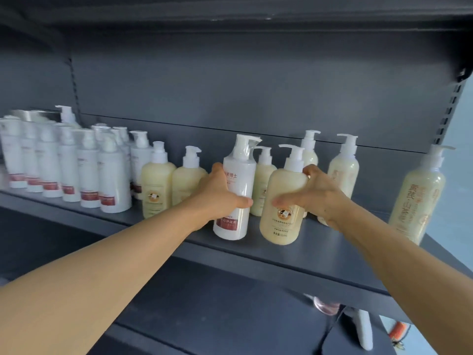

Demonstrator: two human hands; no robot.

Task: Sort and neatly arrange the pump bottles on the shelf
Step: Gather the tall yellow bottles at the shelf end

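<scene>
In the hands, two bottles

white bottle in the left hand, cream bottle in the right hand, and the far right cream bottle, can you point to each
white bottle (239, 172), head view, upper body above the left thumb
cream bottle (282, 185), head view, front shoulder above the label
far right cream bottle (416, 198), head view, middle of the lettered front

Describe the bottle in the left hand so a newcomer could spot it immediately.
On the dark grey shelf, look near the front edge at the middle, where the left hand grips a white pump bottle. It alone is white with a red label band there; the bottles around it are cream yellow.
</scene>
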